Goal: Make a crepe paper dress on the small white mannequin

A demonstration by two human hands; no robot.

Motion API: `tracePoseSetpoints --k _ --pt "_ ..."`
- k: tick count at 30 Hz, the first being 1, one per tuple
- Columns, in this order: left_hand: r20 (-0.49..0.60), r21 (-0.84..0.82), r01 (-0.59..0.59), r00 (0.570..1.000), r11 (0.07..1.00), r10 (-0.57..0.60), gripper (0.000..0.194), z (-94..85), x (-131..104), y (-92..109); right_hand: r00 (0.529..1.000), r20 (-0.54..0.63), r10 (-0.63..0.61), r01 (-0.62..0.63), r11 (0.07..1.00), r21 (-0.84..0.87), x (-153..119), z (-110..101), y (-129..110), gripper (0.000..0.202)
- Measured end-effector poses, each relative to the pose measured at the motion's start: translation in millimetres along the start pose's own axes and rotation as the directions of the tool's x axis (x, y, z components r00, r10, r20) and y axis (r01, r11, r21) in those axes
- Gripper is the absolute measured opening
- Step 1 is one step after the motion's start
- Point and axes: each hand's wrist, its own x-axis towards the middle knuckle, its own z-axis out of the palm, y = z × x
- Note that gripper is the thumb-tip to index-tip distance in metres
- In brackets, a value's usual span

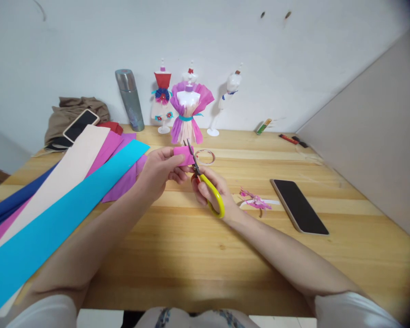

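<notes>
My left hand [162, 171] pinches a small pink piece of crepe paper [182, 155] between thumb and fingers. In my right hand [215, 189] is a pair of scissors [213, 193] with yellow handles, its dark blades parted around the paper's right edge. Just behind the blades lies a roll of tape [205, 157] on the table. Beyond it stands a miniature dress form [188, 109] in purple, pink and cream paper with a blue band at the waist. Part of the scissors' handle is hidden by my fingers.
Strips of coloured paper [64, 196] cover the table's left side. A phone [299, 206] and pink scraps [256, 200] lie to the right. At the back stand a steel flask [130, 100], a red-topped dress form [162, 93] and a white one [233, 84]. A glue stick [263, 126] lies near the wall.
</notes>
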Motion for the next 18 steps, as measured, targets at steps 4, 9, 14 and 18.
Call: tracePoseSetpoints --k 4,9,14,18 --pt "-0.009 0.0 -0.007 1.0 1.0 0.007 0.016 -1.2 -0.2 1.4 1.0 0.007 0.003 -0.003 1.0 0.009 -0.5 -0.7 1.3 0.059" --pt "-0.015 0.011 -0.016 1.0 1.0 0.016 0.016 -2.1 -1.1 3.1 1.0 -0.005 0.025 -0.025 1.0 0.005 -0.9 -0.7 1.7 0.061" --pt "-0.021 0.011 -0.01 1.0 1.0 0.011 0.018 -2.2 -0.9 4.7 1.0 -0.003 0.013 -0.013 1.0 -0.001 -1.2 -0.2 1.4 0.06" --pt "-0.034 0.001 -0.011 0.999 1.0 0.011 0.017 -1.9 -0.9 5.1 1.0 -0.005 0.009 -0.009 1.0 0.014 -1.2 0.3 2.2 0.06"
